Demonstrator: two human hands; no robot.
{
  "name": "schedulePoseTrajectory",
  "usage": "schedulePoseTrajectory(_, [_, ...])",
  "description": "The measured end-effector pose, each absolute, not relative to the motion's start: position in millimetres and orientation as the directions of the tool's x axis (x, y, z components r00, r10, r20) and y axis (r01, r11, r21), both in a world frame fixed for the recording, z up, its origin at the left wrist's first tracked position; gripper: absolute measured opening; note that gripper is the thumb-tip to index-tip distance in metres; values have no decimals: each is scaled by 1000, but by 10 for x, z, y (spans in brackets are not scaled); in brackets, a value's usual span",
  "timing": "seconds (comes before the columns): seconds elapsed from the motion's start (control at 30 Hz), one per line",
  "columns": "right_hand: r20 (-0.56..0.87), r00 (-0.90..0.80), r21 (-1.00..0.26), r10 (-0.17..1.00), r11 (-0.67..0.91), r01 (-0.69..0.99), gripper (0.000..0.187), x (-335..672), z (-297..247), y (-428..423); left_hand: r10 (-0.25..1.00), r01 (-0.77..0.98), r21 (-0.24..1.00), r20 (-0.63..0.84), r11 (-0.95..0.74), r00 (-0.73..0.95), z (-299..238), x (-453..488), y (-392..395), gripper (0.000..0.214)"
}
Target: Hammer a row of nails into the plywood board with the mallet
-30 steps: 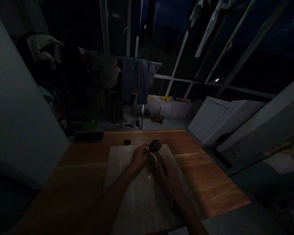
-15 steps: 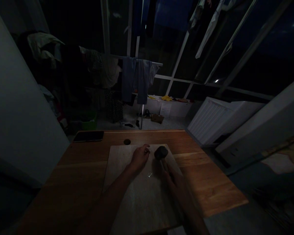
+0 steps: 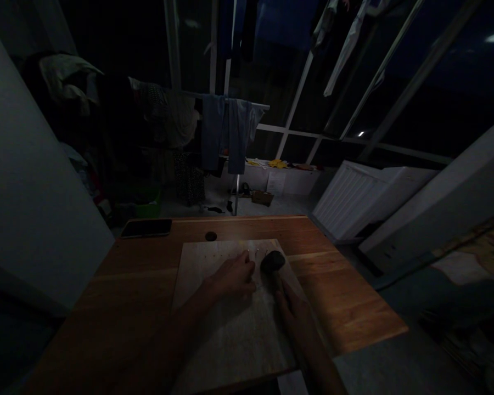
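A pale board (image 3: 214, 334) lies on a wooden table (image 3: 346, 307) in dim light. My right hand (image 3: 290, 302) is closed round the handle of a dark-headed hammer (image 3: 272, 262), whose head rests low near the board's far right corner. My left hand (image 3: 235, 276) lies on the board just left of the hammer head, its fingers curled over a small spot where tiny bright nails (image 3: 257, 253) stand or lie; what it pinches is too small and dark to make out.
A dark phone (image 3: 146, 228) lies at the table's far left corner, beside a round hole (image 3: 210, 236). A grey wall (image 3: 28, 181) stands to the left. Beyond the table are a drying rack with clothes (image 3: 226, 131), a white radiator (image 3: 354, 200) and dark windows.
The hammer head has come down from above my left fingers and shifted right toward the board. My left hand has drawn back and right a little along the board.
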State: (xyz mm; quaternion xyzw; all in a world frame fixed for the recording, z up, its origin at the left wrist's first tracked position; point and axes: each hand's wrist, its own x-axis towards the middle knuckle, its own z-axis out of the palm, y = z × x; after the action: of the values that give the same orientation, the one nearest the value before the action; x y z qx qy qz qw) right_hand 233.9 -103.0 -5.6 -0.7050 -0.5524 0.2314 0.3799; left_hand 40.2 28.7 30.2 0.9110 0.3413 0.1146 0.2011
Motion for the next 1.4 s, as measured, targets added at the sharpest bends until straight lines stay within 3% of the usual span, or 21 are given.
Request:
schedulePoseTrajectory(0.1, [92,281,-797,955,-98,596,66,2355,-70,-1030,661,610,410,-23,-678,750,359,427,238,17])
schedulePoseTrajectory(0.23, [84,265,-796,961,-95,597,66,2354,-75,-1033,647,597,431,-38,-677,762,351,492,212,8])
schedulePoseTrajectory(0.47, [91,282,-796,955,-100,597,67,2338,-54,-1039,654,563,452,63,-692,754,348,421,266,8])
schedulePoseTrajectory(0.73, [93,292,-788,952,-108,606,67,2376,-127,-1041,806,713,420,82,-562,587,298,129,611,21])
schedulePoseTrajectory(0.97, [90,288,-803,953,-102,588,67,2378,-137,-1037,795,733,331,106,-594,597,285,107,705,23])
schedulePoseTrajectory(1.2, [87,292,-801,953,-107,590,66,2345,-54,-1050,777,682,385,195,-622,599,244,219,778,25])
schedulePoseTrajectory(1.4, [27,280,-783,960,-153,602,72,2333,-52,-1034,715,676,238,164,-698,680,267,278,796,25])
